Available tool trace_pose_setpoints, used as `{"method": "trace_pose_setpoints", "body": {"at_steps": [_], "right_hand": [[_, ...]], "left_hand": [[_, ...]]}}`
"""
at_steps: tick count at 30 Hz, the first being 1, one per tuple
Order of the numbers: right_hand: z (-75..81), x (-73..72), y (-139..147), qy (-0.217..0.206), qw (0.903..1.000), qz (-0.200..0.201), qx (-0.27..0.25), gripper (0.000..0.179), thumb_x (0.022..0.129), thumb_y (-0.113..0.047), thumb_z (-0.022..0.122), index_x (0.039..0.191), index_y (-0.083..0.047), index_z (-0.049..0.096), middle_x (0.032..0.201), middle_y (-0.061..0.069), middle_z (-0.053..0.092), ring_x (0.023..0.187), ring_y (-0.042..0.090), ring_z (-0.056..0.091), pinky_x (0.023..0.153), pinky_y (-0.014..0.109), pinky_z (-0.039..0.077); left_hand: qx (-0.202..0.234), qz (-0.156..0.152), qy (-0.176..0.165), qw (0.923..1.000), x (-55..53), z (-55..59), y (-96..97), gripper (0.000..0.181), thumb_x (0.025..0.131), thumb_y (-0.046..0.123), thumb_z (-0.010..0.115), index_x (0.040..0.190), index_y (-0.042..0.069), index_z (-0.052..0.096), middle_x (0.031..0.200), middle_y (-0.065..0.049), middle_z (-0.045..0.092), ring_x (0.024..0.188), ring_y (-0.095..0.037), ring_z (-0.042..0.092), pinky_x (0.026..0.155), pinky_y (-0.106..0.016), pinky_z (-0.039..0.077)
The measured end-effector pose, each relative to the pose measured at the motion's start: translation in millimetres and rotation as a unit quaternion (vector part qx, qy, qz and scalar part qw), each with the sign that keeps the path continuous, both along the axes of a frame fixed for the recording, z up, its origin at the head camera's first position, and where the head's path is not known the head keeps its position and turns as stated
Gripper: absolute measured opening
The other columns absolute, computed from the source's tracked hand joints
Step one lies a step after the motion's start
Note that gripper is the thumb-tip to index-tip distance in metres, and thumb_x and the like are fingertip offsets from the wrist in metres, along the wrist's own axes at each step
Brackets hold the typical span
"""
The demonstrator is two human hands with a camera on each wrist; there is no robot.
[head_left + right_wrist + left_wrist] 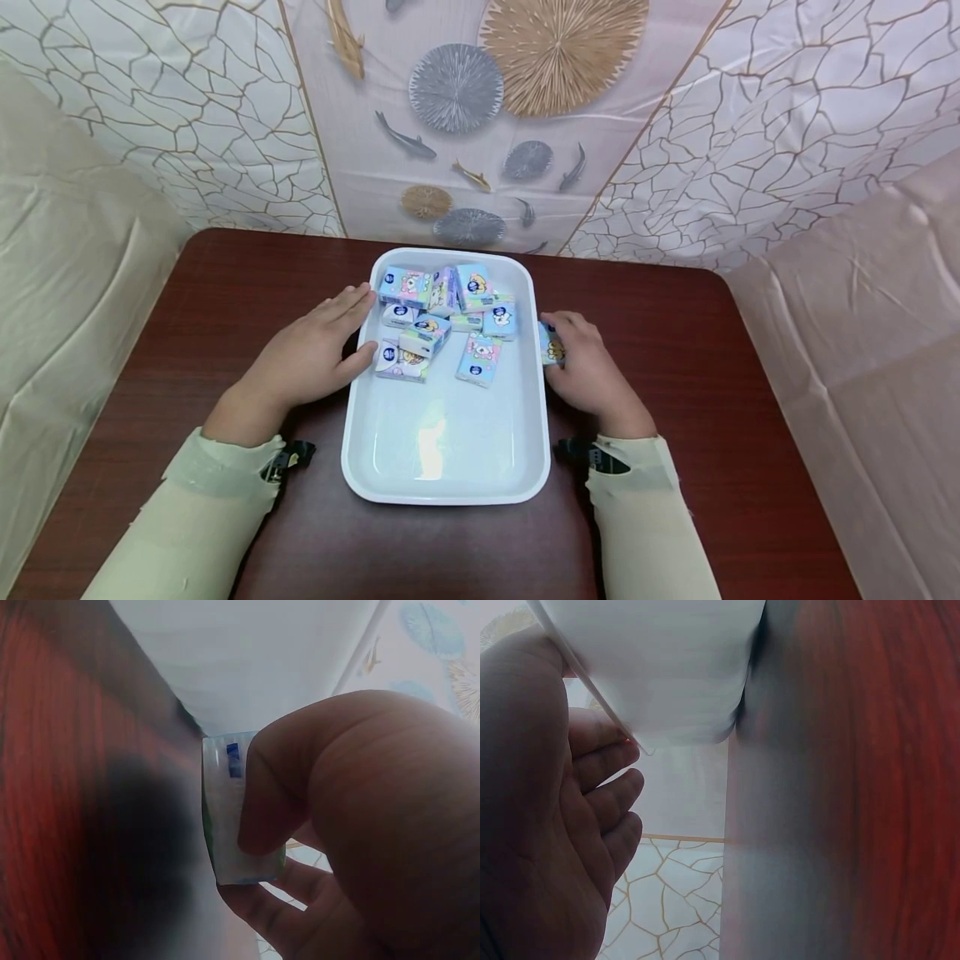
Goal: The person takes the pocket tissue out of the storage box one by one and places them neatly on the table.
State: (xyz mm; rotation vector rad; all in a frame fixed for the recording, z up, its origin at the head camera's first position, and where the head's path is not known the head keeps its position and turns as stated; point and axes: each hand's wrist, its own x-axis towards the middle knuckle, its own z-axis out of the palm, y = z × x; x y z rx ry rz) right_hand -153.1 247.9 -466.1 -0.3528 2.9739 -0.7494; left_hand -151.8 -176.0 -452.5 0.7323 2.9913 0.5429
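Observation:
A white tray [450, 433] holds several small tissue packs, such as a blue-and-pink pack [478, 360] lying apart from the heap at its far end. My left hand [311, 350] touches the tray's left rim, fingers nearly straight; the left wrist view shows the fingertips right at that rim. Just outside the right rim, my right hand [588, 367] grips another tissue pack [551, 343] with a yellow cartoon figure. In the right wrist view the thumb lies across this pack [223, 810], with fingers on its far side, close over the table.
The tray stands on a dark red-brown wooden table [675, 375]. Behind the table hangs a patterned cloth [465, 192], and beige drapes [847, 333] close in both sides. A black strap [288, 458] circles each wrist.

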Motion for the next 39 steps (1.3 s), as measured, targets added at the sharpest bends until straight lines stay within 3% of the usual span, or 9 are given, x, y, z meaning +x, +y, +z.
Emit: {"method": "trace_pose_setpoints", "body": {"at_steps": [18,39], "right_hand": [[-10.3,-2.6,-3,0.008,0.9999,0.010,-0.005,0.069,0.088,-0.010,0.071,0.155,-0.009,0.051,0.155,0.012,0.048,0.143,0.042,0.042,0.115,0.060,0.041],[-9.9,-2.1,1,-0.008,0.9998,0.016,0.004,0.070,0.094,-0.030,0.073,0.158,-0.016,0.047,0.159,0.013,0.042,0.144,0.044,0.039,0.113,0.062,0.042]], "left_hand": [[-0.001,0.004,-0.001,1.0000,0.4,-1.0,-1.2,0.079,0.105,0.057,0.048,0.168,0.014,0.025,0.176,-0.004,0.022,0.162,-0.030,0.025,0.129,-0.052,0.027],[0.001,0.001,-0.004,1.0000,-0.4,-1.8,-0.3,0.079,0.105,0.055,0.050,0.168,0.013,0.025,0.176,-0.005,0.021,0.163,-0.030,0.024,0.130,-0.052,0.026]]}}
